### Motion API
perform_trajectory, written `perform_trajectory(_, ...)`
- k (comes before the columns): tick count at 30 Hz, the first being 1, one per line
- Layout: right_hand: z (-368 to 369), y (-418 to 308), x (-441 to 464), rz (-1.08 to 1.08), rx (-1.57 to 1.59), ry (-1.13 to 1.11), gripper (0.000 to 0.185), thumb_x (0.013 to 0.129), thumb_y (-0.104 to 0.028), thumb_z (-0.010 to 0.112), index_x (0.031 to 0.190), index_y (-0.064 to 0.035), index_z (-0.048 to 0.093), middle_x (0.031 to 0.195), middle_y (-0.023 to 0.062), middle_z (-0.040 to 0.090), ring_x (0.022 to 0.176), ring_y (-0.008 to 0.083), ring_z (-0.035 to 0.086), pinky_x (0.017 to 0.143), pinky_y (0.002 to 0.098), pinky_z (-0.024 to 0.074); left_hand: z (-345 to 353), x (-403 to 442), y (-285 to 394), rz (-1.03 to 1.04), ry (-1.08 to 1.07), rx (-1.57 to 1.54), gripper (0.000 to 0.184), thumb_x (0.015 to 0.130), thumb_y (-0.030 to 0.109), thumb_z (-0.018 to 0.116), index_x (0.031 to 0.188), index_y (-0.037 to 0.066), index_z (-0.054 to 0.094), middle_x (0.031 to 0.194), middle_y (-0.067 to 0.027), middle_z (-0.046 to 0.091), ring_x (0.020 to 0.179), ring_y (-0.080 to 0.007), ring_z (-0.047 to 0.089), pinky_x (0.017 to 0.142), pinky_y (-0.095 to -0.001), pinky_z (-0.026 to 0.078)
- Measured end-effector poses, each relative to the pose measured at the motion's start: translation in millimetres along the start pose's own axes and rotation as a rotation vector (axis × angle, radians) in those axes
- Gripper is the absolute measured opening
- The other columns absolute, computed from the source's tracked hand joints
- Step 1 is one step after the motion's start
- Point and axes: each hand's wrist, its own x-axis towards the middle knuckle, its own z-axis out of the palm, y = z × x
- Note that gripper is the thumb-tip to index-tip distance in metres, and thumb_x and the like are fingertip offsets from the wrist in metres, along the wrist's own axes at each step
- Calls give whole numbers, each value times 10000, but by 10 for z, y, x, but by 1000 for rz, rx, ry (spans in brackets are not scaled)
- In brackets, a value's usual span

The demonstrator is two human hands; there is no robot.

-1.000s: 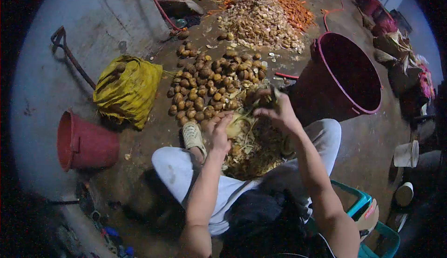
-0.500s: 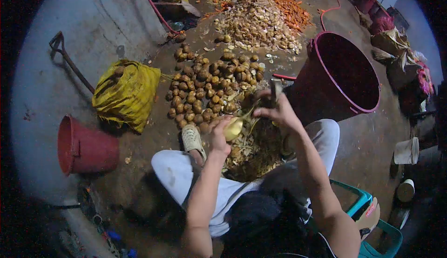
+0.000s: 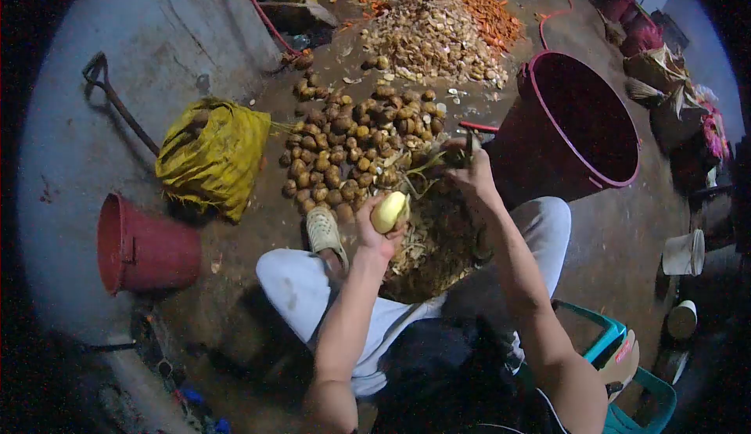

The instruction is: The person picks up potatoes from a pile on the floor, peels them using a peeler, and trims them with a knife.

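Note:
My left hand [image 3: 374,232] is closed round a peeled, pale-yellow potato [image 3: 388,213] above the heap of peelings between my legs. To its right, my right hand [image 3: 474,174] grips a knife [image 3: 468,146] with a dark blade pointing away from me; its exact shape is blurred. Long thin strips of peel [image 3: 420,177] hang beside my right fingers, apart from the potato. Beneath both hands lies the heap of peelings [image 3: 426,258]. Many unpeeled brown potatoes [image 3: 332,148] are spread on the floor just beyond my left hand.
A large maroon tub [image 3: 516,140] stands close to my right hand. On the left are a yellow sack [image 3: 211,156] and a red bucket [image 3: 160,246]. Farther ahead lies a pile of pale pieces [image 3: 426,39] with orange scraps [image 3: 494,23]. A teal stool [image 3: 602,328] is at my right.
My right hand has drawn slightly away from the potato, strips of peel trailing from it. My left hand has turned the potato more upright, showing its pale side.

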Motion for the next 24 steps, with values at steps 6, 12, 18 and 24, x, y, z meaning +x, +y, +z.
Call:
perform_trajectory(6, 67, -195, -149, -150, 130, -121, 378, 698, 20, 692, 1064, 28, 597, 1000, 104, 647, 888, 195, 644, 822, 336, 509, 264, -135, 5, 46, 143, -105, 250, 825, 333, 584, 946, 117, 615, 809, -46, 621, 569, -180, 540, 398, -273, 365)
perform_trajectory(12, -15, -32, -27, -79, 91, 88, 349, 739, -66, 787, 1025, 22, 606, 849, 45, 654, 762, 135, 620, 705, 327, 521, 298, -152, 204, 126, -250, 34, 379, 847, 426, 588, 1065, 116, 613, 940, -107, 652, 559, -184, 529, 442, -300, 387)
perform_trajectory(18, -19, 212, 2, -91, -24, 30, 339, 713, -131, 816, 965, -2, 631, 819, 47, 665, 799, 96, 613, 721, 282, 511, 18, 65, 160, 74, 56, -207, 415, 913, 492, 514, 1114, 138, 591, 914, -42, 631, 563, -130, 485, 455, -261, 359)
perform_trajectory(24, -70, 257, 12, -125, 7, -43, 402, 693, -34, 757, 1067, -13, 611, 989, 89, 667, 914, 131, 612, 851, 307, 488, -120, 210, 203, 64, -91, -6, 357, 905, 456, 529, 1063, 140, 585, 850, -19, 604, 523, -130, 487, 369, -224, 295)
